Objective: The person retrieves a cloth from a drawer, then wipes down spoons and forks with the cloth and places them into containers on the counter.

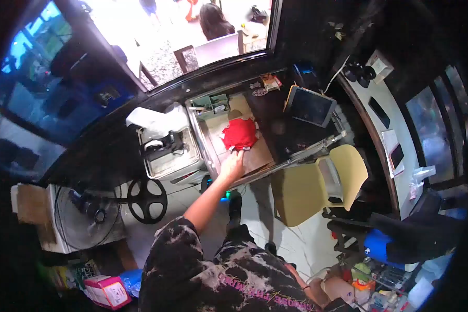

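My left hand (233,165) reaches forward over the open drawer-like tray (206,139) of the dark desk. Its fingers are closed at the near edge of a bunched red cloth (239,133), which has small white tabs around its rim. The cloth lies on a brown cardboard-like sheet (257,156). Just beyond it sits a small rounded brown thing (235,113). A divided box (210,104) with small items stands in the tray's far left corner. My right hand (295,272) is low beside my shirt, mostly hidden, with a thin band at the wrist; its fingers do not show.
A metal case (169,164) with a black device stands left of the tray. A tablet (310,106) leans on the desk at right, with a yellow chair (300,193) in front. A steering wheel (147,201) is at lower left. Phones lie on the right shelf (395,130). A person sits beyond the window.
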The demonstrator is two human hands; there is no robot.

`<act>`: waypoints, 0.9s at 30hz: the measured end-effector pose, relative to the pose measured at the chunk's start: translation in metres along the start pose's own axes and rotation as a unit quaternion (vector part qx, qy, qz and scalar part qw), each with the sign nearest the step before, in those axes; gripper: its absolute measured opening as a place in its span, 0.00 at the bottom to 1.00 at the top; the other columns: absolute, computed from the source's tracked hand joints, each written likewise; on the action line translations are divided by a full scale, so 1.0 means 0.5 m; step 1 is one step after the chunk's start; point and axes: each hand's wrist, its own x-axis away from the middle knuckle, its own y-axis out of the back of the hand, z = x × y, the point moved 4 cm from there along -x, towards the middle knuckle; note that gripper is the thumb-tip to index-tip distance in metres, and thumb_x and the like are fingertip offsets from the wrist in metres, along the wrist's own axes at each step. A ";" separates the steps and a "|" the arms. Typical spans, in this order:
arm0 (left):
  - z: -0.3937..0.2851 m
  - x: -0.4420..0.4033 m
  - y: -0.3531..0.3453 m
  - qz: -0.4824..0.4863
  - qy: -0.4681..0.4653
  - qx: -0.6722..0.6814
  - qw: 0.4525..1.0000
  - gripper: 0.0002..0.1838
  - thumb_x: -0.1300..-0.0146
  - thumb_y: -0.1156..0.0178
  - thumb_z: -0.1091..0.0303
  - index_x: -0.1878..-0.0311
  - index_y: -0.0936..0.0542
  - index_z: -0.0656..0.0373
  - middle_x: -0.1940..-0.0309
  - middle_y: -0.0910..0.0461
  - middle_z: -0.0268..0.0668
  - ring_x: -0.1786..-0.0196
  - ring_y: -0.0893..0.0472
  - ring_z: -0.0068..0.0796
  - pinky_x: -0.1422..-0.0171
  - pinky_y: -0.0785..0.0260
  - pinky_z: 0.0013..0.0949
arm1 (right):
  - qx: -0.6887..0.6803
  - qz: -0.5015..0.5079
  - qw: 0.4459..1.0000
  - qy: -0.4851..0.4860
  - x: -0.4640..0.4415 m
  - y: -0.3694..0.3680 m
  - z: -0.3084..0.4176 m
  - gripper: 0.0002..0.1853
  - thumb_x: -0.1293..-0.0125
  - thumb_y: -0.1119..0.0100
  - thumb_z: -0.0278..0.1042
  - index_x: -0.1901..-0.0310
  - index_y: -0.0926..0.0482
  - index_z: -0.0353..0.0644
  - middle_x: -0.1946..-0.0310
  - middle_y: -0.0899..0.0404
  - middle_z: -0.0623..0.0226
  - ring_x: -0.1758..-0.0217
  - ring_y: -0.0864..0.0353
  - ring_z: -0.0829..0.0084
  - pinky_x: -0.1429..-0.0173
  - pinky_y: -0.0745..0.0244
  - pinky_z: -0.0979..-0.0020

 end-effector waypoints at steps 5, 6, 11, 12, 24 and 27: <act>0.014 -0.076 0.125 -0.197 -0.038 0.177 0.964 0.20 0.49 0.40 0.69 0.52 0.29 0.63 0.62 0.24 0.47 0.57 0.24 0.45 0.56 0.30 0.42 | -0.091 -0.197 0.962 -0.165 0.039 -0.002 0.150 0.21 0.40 0.40 0.38 0.47 0.28 0.38 0.49 0.27 0.55 0.45 0.28 0.64 0.43 0.34 0.69; 0.021 -0.026 0.146 -0.295 -0.072 0.258 0.917 0.14 0.48 0.40 0.72 0.57 0.26 0.63 0.65 0.23 0.44 0.59 0.23 0.45 0.56 0.32 0.40 | -0.098 -0.208 0.955 -0.185 0.037 0.012 0.153 0.20 0.39 0.40 0.38 0.48 0.28 0.38 0.50 0.27 0.56 0.46 0.28 0.64 0.43 0.33 0.69; 0.166 0.295 0.046 -0.262 0.105 0.309 0.908 0.07 0.49 0.39 0.76 0.67 0.26 0.58 0.69 0.24 0.38 0.63 0.24 0.38 0.56 0.34 0.36 | -0.124 -0.129 0.961 -0.213 -0.024 0.047 0.162 0.18 0.39 0.41 0.37 0.51 0.27 0.37 0.53 0.26 0.58 0.51 0.26 0.68 0.47 0.31 0.71; 0.223 0.321 0.015 -0.216 0.141 0.238 0.936 0.06 0.48 0.41 0.74 0.66 0.26 0.57 0.66 0.23 0.37 0.60 0.25 0.38 0.53 0.35 0.37 | -0.126 -0.117 0.961 -0.216 -0.039 0.046 0.166 0.17 0.39 0.41 0.37 0.52 0.27 0.37 0.54 0.26 0.59 0.52 0.25 0.68 0.48 0.30 0.71; 0.601 0.268 -0.251 0.149 0.382 -0.066 0.910 0.23 0.47 0.49 0.62 0.46 0.27 0.58 0.43 0.30 0.41 0.38 0.34 0.38 0.33 0.49 0.48 | 0.055 -0.130 0.960 -0.240 -0.088 0.074 0.261 0.14 0.40 0.40 0.36 0.58 0.26 0.35 0.64 0.25 0.64 0.61 0.24 0.74 0.56 0.28 0.74; 0.612 0.308 -0.277 0.095 0.353 -0.036 0.930 0.20 0.50 0.47 0.67 0.51 0.25 0.58 0.49 0.27 0.43 0.45 0.29 0.41 0.38 0.42 0.46 | -0.006 -0.099 0.968 -0.231 -0.111 0.071 0.259 0.15 0.41 0.39 0.36 0.57 0.26 0.35 0.65 0.24 0.64 0.62 0.24 0.75 0.56 0.28 0.74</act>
